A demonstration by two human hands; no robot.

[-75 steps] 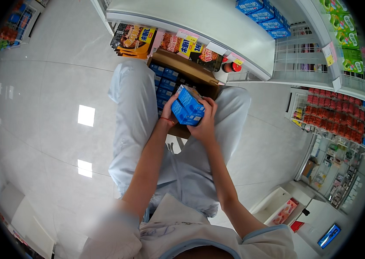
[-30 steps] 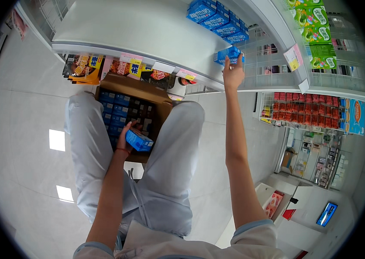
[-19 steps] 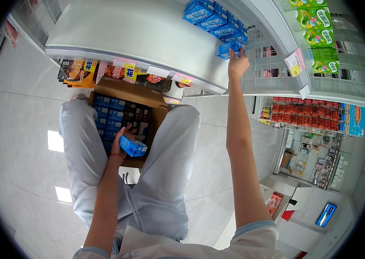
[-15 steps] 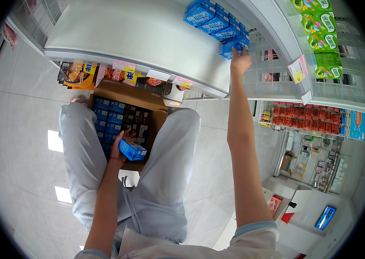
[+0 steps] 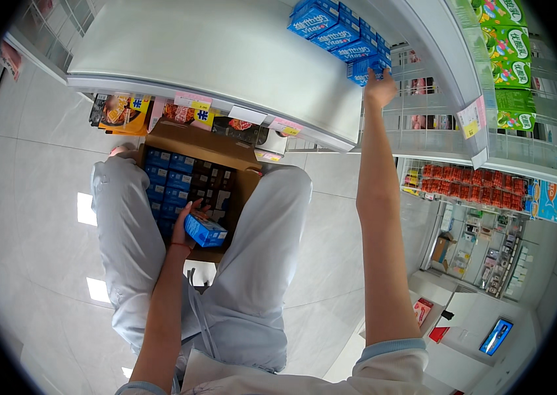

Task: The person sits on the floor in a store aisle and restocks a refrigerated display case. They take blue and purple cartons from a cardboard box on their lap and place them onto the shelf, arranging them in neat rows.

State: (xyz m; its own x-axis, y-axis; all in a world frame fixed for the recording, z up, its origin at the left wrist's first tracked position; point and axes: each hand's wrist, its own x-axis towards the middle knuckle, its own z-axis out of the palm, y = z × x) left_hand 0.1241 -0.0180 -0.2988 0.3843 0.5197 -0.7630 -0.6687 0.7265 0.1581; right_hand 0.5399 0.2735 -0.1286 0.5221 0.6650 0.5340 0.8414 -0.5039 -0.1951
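My right hand (image 5: pixel 381 90) reaches up to the shelf, its fingers closed on a blue drink carton (image 5: pixel 359 71) at the near end of a row. That carton rests against the other blue cartons (image 5: pixel 334 34), which stand packed together along the shelf's right side. Lower down, my left hand (image 5: pixel 181 228) holds another blue drink carton (image 5: pixel 204 233) on its side. It is above an open cardboard box (image 5: pixel 242 153) between my knees. Inside the box are several blue cartons (image 5: pixel 177 180) and rows of dark brown ones (image 5: pixel 214 178).
The white shelf (image 5: pixel 206 43) spreads out ahead, with price tags along its front edge. Packaged foods (image 5: pixel 120 113) sit beneath it. Green cartons (image 5: pixel 505 46) fill a rack on the right, above red packets (image 5: pixel 472 184). Pale floor tiles (image 5: pixel 35 217) surround my legs.
The whole view has shifted slightly, so most things sit a little further right. The carton under my right hand now sits straighter against the row. My left hand keeps its carton over the box.
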